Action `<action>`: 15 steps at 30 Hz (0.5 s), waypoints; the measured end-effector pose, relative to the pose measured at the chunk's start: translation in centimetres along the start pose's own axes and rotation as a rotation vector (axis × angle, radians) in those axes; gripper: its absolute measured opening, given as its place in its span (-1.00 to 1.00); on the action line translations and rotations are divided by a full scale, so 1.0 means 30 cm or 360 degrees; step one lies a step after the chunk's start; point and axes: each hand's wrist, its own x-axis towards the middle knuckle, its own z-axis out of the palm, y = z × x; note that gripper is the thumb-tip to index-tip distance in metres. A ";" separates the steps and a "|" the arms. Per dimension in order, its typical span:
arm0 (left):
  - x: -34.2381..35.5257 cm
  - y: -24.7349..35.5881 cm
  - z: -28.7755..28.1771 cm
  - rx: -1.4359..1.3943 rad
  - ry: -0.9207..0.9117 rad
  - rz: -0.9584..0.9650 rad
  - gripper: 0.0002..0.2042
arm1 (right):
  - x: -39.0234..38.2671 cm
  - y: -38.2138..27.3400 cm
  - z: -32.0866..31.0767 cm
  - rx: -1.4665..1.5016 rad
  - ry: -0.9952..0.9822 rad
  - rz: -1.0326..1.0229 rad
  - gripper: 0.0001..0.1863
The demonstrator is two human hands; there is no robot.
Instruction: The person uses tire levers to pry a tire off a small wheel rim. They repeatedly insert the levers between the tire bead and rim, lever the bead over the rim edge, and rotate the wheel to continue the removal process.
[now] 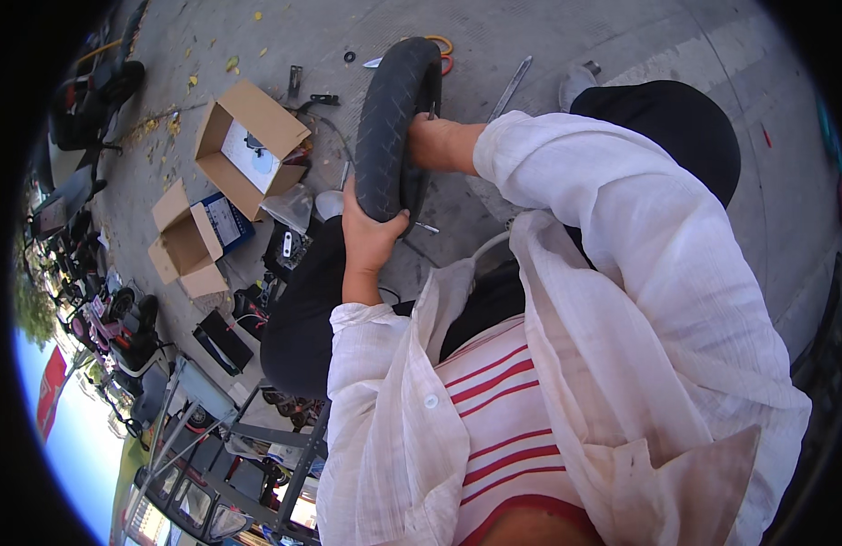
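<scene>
I grip a black tire (391,100) upright in front of me with my left hand (370,238), fingers and thumb around its lower end. My right hand (428,138) reaches into the tire's right-side opening, fingers curled and partly hidden; what they hold there is unclear. Behind the tire's top lie scissors (446,64) with orange and red handles. A long metal bar (512,86) rests on the pavement to the right. A small black ring (350,56) lies left of the tire, and a thin metal tool (428,227) pokes out below it.
Two open cardboard boxes (247,107) (177,244), a plastic bag (290,205) and scattered black parts (222,341) lie left on the concrete (621,41). Parked scooters (98,91) line the far left; a metal frame (222,414) stands lower left. My bent knees flank the work.
</scene>
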 end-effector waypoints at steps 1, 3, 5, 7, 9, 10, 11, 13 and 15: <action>-0.002 0.005 -0.001 -0.0015 -0.0004 0.0007 -0.17 | 0.006 -0.004 0.003 -0.0030 -0.0032 -0.0020 -0.80; -0.002 0.017 -0.008 -0.0033 -0.0032 -0.0017 -0.14 | 0.012 -0.004 0.000 -0.0064 -0.0059 -0.0049 -0.79; 0.000 0.029 -0.017 -0.0039 -0.0083 -0.0077 -0.09 | 0.008 0.004 -0.010 -0.0072 -0.0049 -0.0068 -0.79; -0.003 0.026 -0.014 -0.0060 -0.0071 -0.0060 -0.09 | -0.005 0.009 -0.049 -0.0146 -0.0079 -0.0163 -0.78; -0.005 0.022 -0.008 -0.0060 -0.0059 -0.0078 -0.09 | -0.021 0.021 -0.086 -0.0211 -0.0115 -0.0253 -0.77; -0.006 0.019 -0.004 -0.0051 -0.0051 -0.0104 -0.09 | -0.030 0.031 -0.108 -0.0239 -0.0137 -0.0295 -0.77; -0.010 0.015 -0.003 -0.0043 -0.0044 -0.0130 -0.09 | -0.035 0.034 -0.122 -0.0268 -0.0158 -0.0338 -0.76; -0.005 0.007 -0.001 0.0002 -0.0042 -0.0084 -0.09 | -0.027 0.029 -0.084 -0.0065 -0.0156 -0.0134 -0.77; -0.005 -0.007 -0.003 0.0021 -0.0031 -0.0062 -0.08 | -0.015 0.011 -0.021 0.0118 -0.0047 0.0045 -0.79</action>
